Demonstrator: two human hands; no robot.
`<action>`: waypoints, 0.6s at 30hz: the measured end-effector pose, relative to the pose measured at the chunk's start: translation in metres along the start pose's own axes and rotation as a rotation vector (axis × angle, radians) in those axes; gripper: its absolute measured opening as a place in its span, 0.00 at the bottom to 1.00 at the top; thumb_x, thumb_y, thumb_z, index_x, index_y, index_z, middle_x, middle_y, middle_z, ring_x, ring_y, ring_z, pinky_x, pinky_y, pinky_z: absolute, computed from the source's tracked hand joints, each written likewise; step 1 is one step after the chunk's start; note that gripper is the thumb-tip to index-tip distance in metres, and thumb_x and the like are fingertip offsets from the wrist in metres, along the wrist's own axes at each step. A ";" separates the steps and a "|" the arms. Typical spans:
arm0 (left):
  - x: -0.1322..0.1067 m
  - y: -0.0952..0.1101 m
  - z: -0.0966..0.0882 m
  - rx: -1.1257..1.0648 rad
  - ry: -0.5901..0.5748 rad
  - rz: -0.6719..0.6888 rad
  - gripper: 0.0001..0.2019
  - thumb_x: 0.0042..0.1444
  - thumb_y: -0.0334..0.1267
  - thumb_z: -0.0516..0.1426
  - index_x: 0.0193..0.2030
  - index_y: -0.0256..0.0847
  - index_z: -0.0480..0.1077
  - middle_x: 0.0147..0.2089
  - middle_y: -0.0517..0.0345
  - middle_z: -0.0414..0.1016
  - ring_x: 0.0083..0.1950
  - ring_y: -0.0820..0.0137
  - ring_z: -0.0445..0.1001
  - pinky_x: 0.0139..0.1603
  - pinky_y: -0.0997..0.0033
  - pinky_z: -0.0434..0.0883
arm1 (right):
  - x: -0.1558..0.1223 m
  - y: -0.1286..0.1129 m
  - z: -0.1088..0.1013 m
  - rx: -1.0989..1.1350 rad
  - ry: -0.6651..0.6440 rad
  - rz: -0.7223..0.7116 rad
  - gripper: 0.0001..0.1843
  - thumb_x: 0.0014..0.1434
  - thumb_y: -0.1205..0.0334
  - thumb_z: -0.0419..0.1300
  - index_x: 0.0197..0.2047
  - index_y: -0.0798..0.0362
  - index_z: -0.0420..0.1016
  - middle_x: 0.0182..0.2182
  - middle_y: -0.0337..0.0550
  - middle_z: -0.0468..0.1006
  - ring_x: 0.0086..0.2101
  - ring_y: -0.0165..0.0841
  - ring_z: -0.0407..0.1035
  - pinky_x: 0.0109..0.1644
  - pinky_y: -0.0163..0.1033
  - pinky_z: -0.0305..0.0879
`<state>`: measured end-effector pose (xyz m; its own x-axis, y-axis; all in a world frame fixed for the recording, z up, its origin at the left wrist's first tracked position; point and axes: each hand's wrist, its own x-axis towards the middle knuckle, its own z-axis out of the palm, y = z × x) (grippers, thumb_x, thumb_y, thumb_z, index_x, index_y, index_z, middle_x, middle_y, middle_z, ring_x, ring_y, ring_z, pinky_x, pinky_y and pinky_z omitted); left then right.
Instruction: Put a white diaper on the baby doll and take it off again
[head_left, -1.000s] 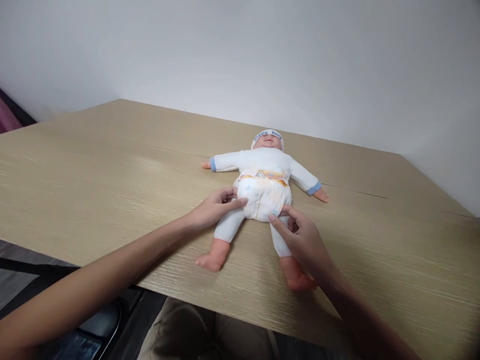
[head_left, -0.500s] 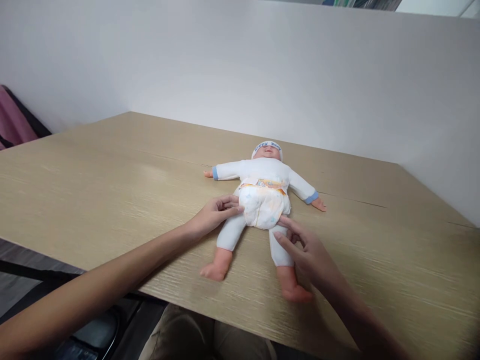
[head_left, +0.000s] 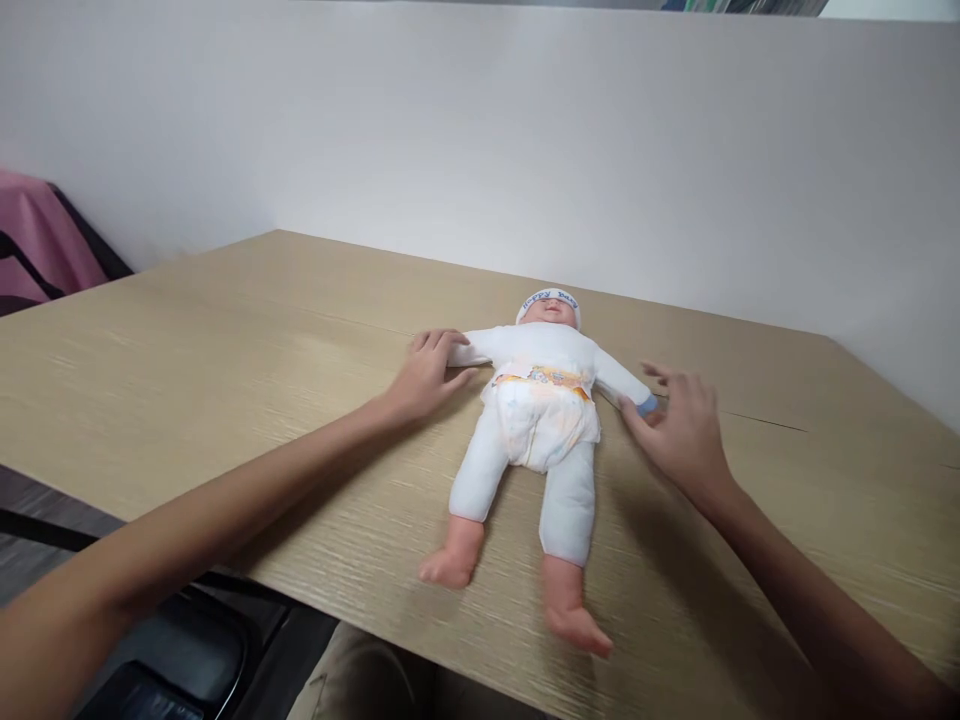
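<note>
A baby doll (head_left: 555, 345) in a white suit and lettered headband lies on its back, its head away from me and its legs toward me. A diaper (head_left: 541, 425) with an orange patterned waistband is fitted round its hips. My left hand (head_left: 429, 375) is at the doll's arm on the left, covering its end, fingers apart. Near the blue cuff (head_left: 646, 405) of the other arm is my right hand (head_left: 684, 425), with its fingers spread; it hides that doll hand. Contact on the right cannot be made out.
The doll rests on a wood-grain table (head_left: 225, 350) against a pale wall (head_left: 450, 130). Pink cloth (head_left: 52, 235) hangs over a chair at the far left. Below the table's near edge, a dark chair (head_left: 180, 650) stands beside my legs.
Both hands have left the diaper and legs and moved up to the doll's arms, the right one also outward. The view has shifted slightly, and the doll's legs now show fully.
</note>
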<state>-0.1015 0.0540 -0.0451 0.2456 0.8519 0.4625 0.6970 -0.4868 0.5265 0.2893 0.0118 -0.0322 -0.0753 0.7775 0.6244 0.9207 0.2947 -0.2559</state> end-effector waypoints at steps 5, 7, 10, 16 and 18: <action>0.043 -0.023 0.035 0.163 -0.040 -0.016 0.29 0.73 0.59 0.57 0.68 0.39 0.69 0.69 0.35 0.75 0.70 0.42 0.66 0.74 0.43 0.57 | 0.033 0.011 0.043 -0.051 -0.115 -0.032 0.34 0.70 0.45 0.56 0.69 0.60 0.73 0.61 0.66 0.81 0.59 0.59 0.73 0.67 0.63 0.67; 0.046 -0.030 0.040 0.180 -0.044 -0.025 0.30 0.74 0.61 0.55 0.68 0.38 0.70 0.66 0.35 0.78 0.67 0.42 0.68 0.72 0.43 0.58 | 0.030 0.012 0.050 -0.024 -0.147 -0.024 0.33 0.72 0.46 0.54 0.70 0.60 0.73 0.60 0.64 0.82 0.57 0.57 0.75 0.64 0.60 0.69; 0.044 -0.035 0.040 0.187 -0.044 -0.035 0.33 0.72 0.65 0.54 0.67 0.37 0.71 0.63 0.34 0.80 0.63 0.42 0.71 0.70 0.43 0.59 | 0.022 0.013 0.052 0.013 -0.176 0.008 0.32 0.72 0.45 0.54 0.69 0.57 0.74 0.59 0.62 0.83 0.56 0.56 0.76 0.61 0.58 0.72; 0.040 -0.006 0.036 0.159 -0.093 -0.189 0.27 0.69 0.60 0.59 0.60 0.37 0.73 0.56 0.34 0.83 0.60 0.40 0.76 0.65 0.46 0.65 | 0.020 -0.006 0.048 0.034 -0.140 0.179 0.30 0.70 0.45 0.56 0.66 0.52 0.76 0.57 0.59 0.85 0.53 0.55 0.79 0.54 0.54 0.73; 0.033 0.012 0.032 0.129 -0.110 -0.234 0.26 0.70 0.60 0.58 0.58 0.38 0.73 0.51 0.37 0.84 0.53 0.44 0.80 0.56 0.52 0.70 | 0.020 -0.015 0.044 0.061 -0.145 0.235 0.31 0.68 0.45 0.56 0.67 0.53 0.76 0.57 0.61 0.86 0.52 0.56 0.80 0.53 0.54 0.73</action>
<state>-0.0634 0.0820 -0.0462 0.1352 0.9574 0.2551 0.8213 -0.2523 0.5116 0.2567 0.0478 -0.0485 0.0792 0.8984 0.4320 0.8948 0.1269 -0.4280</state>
